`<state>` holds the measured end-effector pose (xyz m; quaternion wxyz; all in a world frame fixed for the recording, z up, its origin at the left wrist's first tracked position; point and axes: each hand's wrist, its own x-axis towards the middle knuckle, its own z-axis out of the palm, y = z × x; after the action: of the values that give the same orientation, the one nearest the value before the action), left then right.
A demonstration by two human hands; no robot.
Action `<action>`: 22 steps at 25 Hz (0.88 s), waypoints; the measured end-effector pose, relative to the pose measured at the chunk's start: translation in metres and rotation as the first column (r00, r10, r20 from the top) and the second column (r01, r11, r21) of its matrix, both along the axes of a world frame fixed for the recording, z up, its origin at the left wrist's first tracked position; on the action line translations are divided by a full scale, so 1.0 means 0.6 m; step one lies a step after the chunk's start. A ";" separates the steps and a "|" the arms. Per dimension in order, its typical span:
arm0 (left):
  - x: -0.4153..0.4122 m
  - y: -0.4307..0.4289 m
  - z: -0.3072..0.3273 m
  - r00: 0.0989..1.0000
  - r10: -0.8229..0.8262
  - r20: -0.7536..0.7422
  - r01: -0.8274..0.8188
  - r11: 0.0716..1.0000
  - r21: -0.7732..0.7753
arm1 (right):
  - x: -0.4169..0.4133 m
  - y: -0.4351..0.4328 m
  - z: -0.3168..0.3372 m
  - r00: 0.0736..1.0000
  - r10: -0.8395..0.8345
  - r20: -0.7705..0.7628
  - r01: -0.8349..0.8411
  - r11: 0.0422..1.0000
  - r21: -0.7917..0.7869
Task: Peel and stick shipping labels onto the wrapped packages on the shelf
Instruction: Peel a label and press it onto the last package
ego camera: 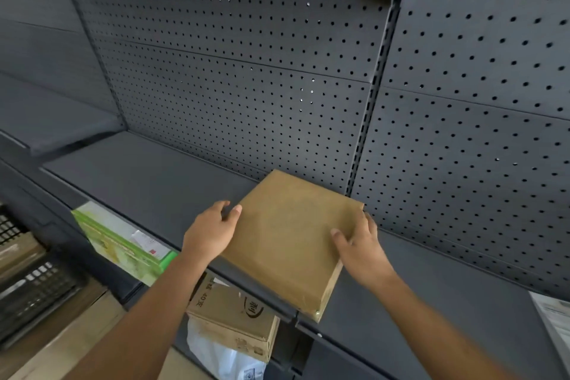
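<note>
A brown wrapped package [287, 244] is seen at the centre of the frame, across the front edge of the dark shelf [148, 176]; its left side is gripped by the left hand [212, 233]; its right side by the right hand [362, 245], thumbs on top; a green box [123, 244] lies at lower left.

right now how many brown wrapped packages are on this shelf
1: the brown package on the shelf edge, held by left hand and right hand; more may lie offscreen.

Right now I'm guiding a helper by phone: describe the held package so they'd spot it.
Below the pegboard wall runs a grey shelf. Overhanging its front edge is a flat square package, left hand and right hand gripping it. Unlike the green box, it's plain brown.
</note>
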<state>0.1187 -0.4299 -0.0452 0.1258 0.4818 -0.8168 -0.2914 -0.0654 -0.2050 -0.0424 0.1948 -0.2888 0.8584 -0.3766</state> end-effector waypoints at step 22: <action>-0.104 0.231 0.014 0.960 -0.205 -0.193 0.244 0.948 0.204 | -0.077 0.238 0.038 0.807 -0.326 0.493 0.464 0.866 -0.186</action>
<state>0.0561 -0.2911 -0.0370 0.1050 0.3701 -0.8143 -0.4347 -0.1114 -0.0619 -0.0195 0.2565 -0.0336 0.7651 -0.5896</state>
